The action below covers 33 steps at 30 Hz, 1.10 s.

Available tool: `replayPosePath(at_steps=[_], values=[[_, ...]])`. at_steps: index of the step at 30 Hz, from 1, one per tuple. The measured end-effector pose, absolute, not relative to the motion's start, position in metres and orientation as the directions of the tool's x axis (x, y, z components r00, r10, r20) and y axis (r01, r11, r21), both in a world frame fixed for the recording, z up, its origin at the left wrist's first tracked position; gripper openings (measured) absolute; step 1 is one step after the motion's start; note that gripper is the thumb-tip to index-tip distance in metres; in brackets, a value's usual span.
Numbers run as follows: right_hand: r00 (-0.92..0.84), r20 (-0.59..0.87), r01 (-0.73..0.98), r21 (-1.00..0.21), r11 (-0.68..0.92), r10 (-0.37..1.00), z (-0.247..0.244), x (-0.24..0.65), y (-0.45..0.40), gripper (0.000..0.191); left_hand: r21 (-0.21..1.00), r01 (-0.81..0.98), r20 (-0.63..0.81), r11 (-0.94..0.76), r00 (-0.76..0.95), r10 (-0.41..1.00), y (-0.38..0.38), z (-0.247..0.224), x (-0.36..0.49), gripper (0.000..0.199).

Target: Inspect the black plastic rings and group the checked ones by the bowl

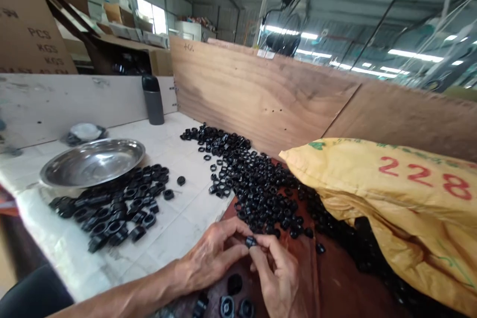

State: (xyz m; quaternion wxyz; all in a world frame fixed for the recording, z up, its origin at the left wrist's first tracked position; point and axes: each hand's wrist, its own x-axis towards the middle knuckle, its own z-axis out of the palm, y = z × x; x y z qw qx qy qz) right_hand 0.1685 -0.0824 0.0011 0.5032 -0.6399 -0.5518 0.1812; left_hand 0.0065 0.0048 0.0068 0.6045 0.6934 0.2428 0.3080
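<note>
Between my fingertips, near the front of the table, is a small black ring-shaped plastic part. My left hand pinches it from the left with thumb and forefinger. From the right, my right hand grips the same part with closed fingers. Just beyond my hands spreads a large heap of small black rings. Several larger black parts, among them a round fitting, lie below my hands at the bottom edge. To the left, a pile of black fittings sits on the white surface.
A shallow steel bowl rests behind the left pile. A dark bottle stands by the back corner. On the right, a yellow sack marked 228 lies over more black parts. A wooden board walls off the back; cardboard boxes are at upper left.
</note>
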Motion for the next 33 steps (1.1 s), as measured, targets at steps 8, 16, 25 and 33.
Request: replayPosePath(at_steps=[8, 16, 25, 33], values=[[0.388, 0.329, 0.419, -0.895, 0.153, 0.861, -0.014, 0.161, -0.076, 0.036, 0.994, -0.073, 0.107, -0.079, 0.699, 0.707, 0.008, 0.002, 0.010, 0.024], [0.345, -0.114, 0.066, -0.987, -0.145, 0.932, 0.005, 0.166, -0.082, 0.033, 0.745, -0.001, 0.462, -0.667, 0.723, 0.514, 0.008, 0.001, 0.002, 0.024], [0.355, -0.112, 0.334, -0.912, -0.238, 0.928, -0.006, 0.187, -0.075, 0.035, 0.697, 0.398, 0.093, -0.597, 0.775, 0.625, 0.014, 0.010, -0.003, 0.011], [0.385, -0.037, 0.439, -0.872, -0.218, 0.922, -0.012, 0.199, -0.073, 0.038, 0.404, 0.307, 0.193, -0.862, 0.892, 0.408, -0.056, 0.018, -0.005, 0.091]])
